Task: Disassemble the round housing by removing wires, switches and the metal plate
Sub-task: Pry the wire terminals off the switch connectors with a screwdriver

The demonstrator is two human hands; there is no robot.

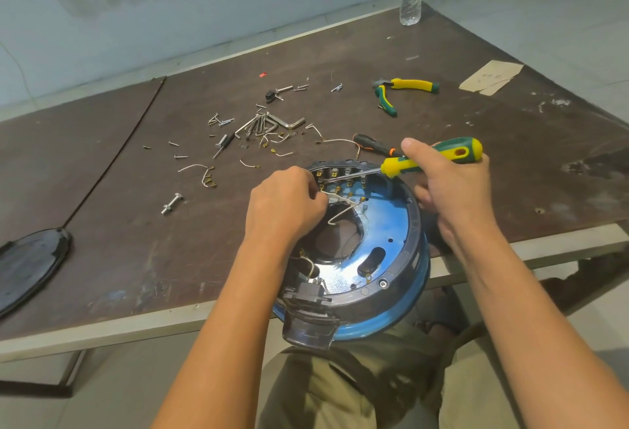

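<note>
Left hand [286, 204] is pinching a white wire [340, 214] inside the round housing [413, 234], fingers curled tight on it. Right hand [452, 187] is wrapped round the green and yellow handle of a screwdriver [439, 158], thumb on top, with the blade poking left into the row of switches [340, 173] at the far rim

What worries me from where I'm standing: that blade tip sits right beside the left fingertips, so if it skids off a terminal under pressure it goes straight into them. Yanking the wire by the cord rather than by its brass clip could also rip the strand out and leave the clip stuck on the tab. And the housing hangs over the near edge of the table [374, 54], partly above the person's lap, so a hard pry could flip it off. I can't tell if the lower right fingers are steadying the rim

Housing itself: dark ring, open side up, shiny metal plate [384, 221] still seated inside with a big centre hole and a slot. Several wires are still clipped to the switches, and a black connector block [308, 292] sits at the near rim. Pulled wires, screws and hex keys [265, 125] are scattered further back, with pliers [401, 91] far right of them
</note>
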